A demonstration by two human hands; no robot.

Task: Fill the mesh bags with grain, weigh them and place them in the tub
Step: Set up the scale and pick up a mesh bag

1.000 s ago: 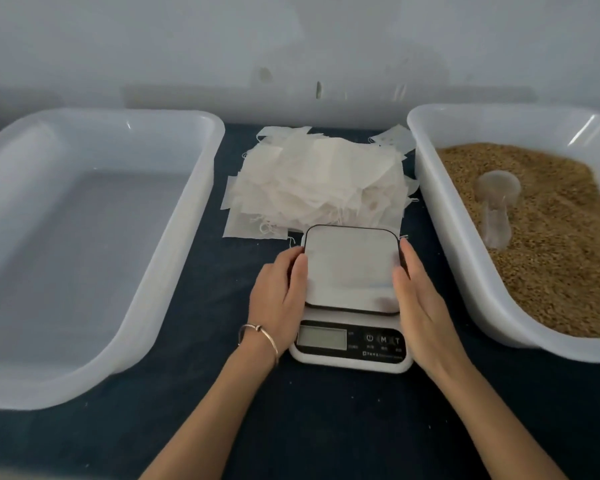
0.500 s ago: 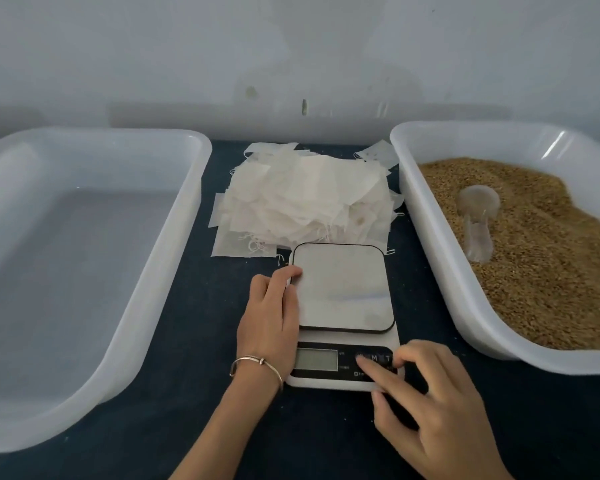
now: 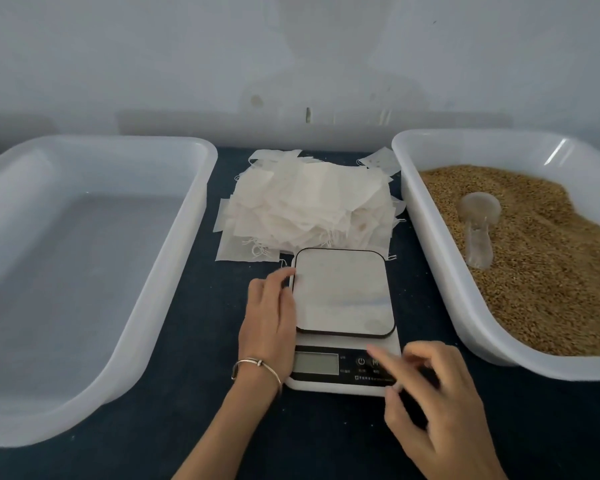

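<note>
A white kitchen scale (image 3: 343,296) with a bare weighing plate stands in the middle of the dark cloth; its display is blank. My left hand (image 3: 269,313) rests flat against the scale's left side, fingers straight. My right hand (image 3: 430,400) hovers over the scale's button panel, index finger stretched toward the buttons, other fingers loosely curled, holding nothing. Behind the scale lies a heap of white mesh bags (image 3: 309,206). The white tub on the right (image 3: 430,237) holds golden grain (image 3: 551,265) with a clear plastic scoop (image 3: 478,226) lying on it. The tub on the left (image 3: 174,271) has nothing in it.
A pale wall runs right behind the table. Dark cloth (image 3: 194,403) shows between the tubs and in front of the scale. A thin bracelet (image 3: 257,367) is on my left wrist.
My right hand left the scale's right side, dropped to the button panel and points its index finger there. My left hand stays at the scale's left side. The view tilted down.
</note>
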